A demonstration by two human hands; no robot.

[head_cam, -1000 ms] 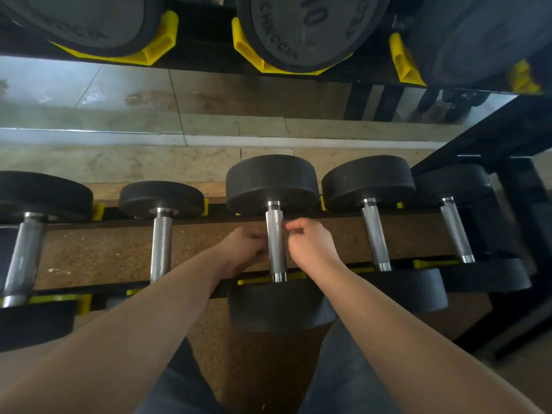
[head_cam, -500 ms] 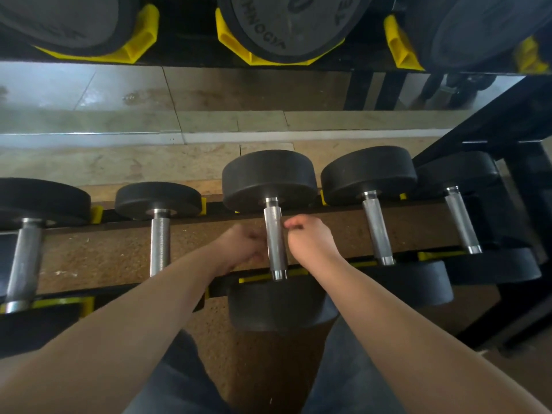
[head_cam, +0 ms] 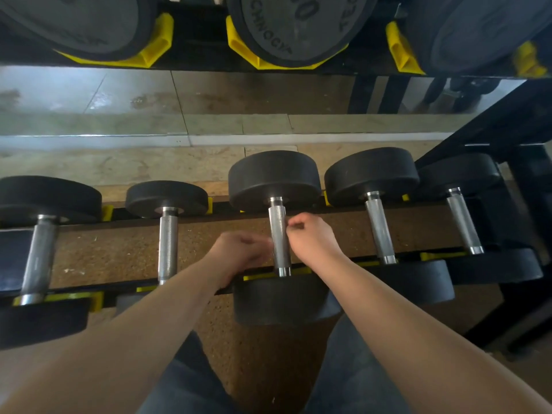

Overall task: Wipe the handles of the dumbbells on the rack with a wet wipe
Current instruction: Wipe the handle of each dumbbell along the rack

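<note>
Several black-headed dumbbells lie side by side on the low rack (head_cam: 334, 209). The middle dumbbell's knurled steel handle (head_cam: 279, 234) shows bare between my two hands. My left hand (head_cam: 239, 251) sits against its left side, blurred, with fingers bent toward the steel. My right hand (head_cam: 312, 237) is against its right side, a little higher, its fingers curled in with the tips at the handle. No wet wipe shows in either hand. Other handles lie to the left (head_cam: 168, 243) and right (head_cam: 380, 227).
An upper shelf carries big weight plates (head_cam: 286, 28) in yellow cradles. A mirror strip and tiled floor run behind the rack. The rack's black frame (head_cam: 525, 186) rises at the right. A larger dumbbell (head_cam: 38, 252) lies at far left. My knees are below the rack.
Both hands stay at the middle handle. My left hand has shifted slightly and is now blurred; my right hand's curled fingers sit slightly higher along the handle.
</note>
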